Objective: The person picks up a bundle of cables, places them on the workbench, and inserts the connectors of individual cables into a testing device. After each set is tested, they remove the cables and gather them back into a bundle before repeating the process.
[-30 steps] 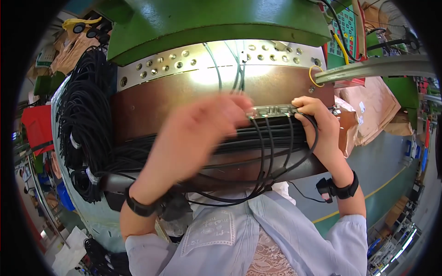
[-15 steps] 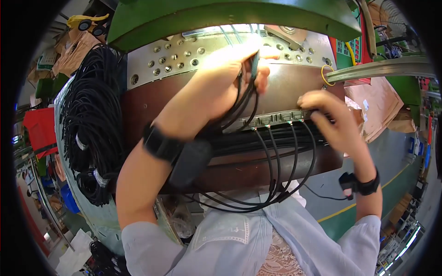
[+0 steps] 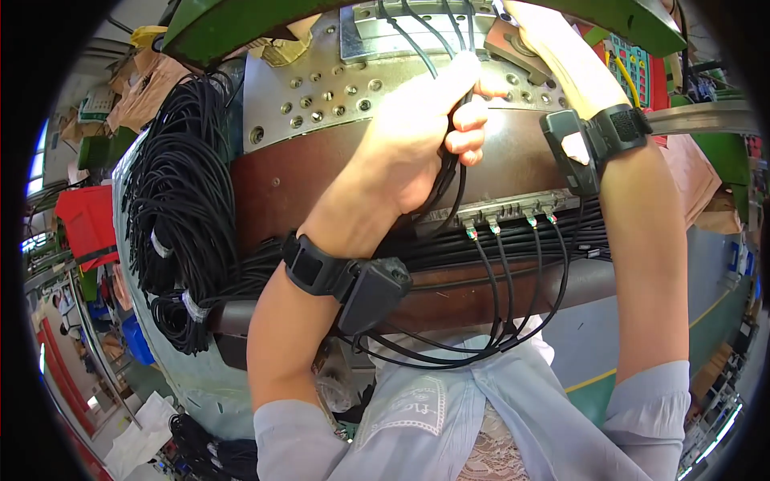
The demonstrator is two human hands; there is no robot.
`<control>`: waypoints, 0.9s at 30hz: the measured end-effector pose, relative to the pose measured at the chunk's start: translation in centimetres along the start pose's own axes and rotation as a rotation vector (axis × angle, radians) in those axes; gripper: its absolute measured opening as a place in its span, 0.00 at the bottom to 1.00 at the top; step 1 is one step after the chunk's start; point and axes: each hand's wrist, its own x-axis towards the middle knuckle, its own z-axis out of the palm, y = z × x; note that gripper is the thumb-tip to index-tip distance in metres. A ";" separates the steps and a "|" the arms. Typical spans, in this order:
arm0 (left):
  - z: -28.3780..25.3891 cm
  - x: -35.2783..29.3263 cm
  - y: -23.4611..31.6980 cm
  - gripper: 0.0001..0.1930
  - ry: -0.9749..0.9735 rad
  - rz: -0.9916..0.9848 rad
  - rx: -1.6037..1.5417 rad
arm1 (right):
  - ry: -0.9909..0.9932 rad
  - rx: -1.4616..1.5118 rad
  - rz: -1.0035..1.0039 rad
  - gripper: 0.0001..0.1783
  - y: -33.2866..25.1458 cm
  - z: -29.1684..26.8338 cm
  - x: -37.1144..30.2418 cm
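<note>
My left hand [image 3: 437, 120] is closed round a bundle of black cables [image 3: 449, 172] above the brown front of the bench. Several cable ends [image 3: 421, 48] run past its fingers to a metal mould block [image 3: 385, 34] under the green beam. My right hand [image 3: 539, 22] reaches far forward beside that block; glare and the picture's top edge hide its fingers. Between my arms and body lies a slotted metal strip [image 3: 513, 210]. Several cables with coloured wire tips [image 3: 495, 228] sit at its near edge, and their black lengths [image 3: 513, 280] loop down toward my lap.
A green machine beam [image 3: 241, 28] crosses above the perforated steel plate [image 3: 269, 100]. Big coils of black cable [image 3: 180, 192] hang at the left. More cables [image 3: 417, 264] lie along the bench. A metal rail [image 3: 698, 120] and a control panel with buttons [image 3: 634, 64] stand at the right.
My right hand has left the right end of the slotted strip and stretched forward to the mould block. My left hand still grips the cables. The whole view has shifted, showing more of the block.
</note>
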 end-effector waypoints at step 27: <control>4.3 -8.2 0.6 0.15 0.195 0.002 -0.064 | -0.169 0.329 0.126 0.16 -6.7 -0.7 2.1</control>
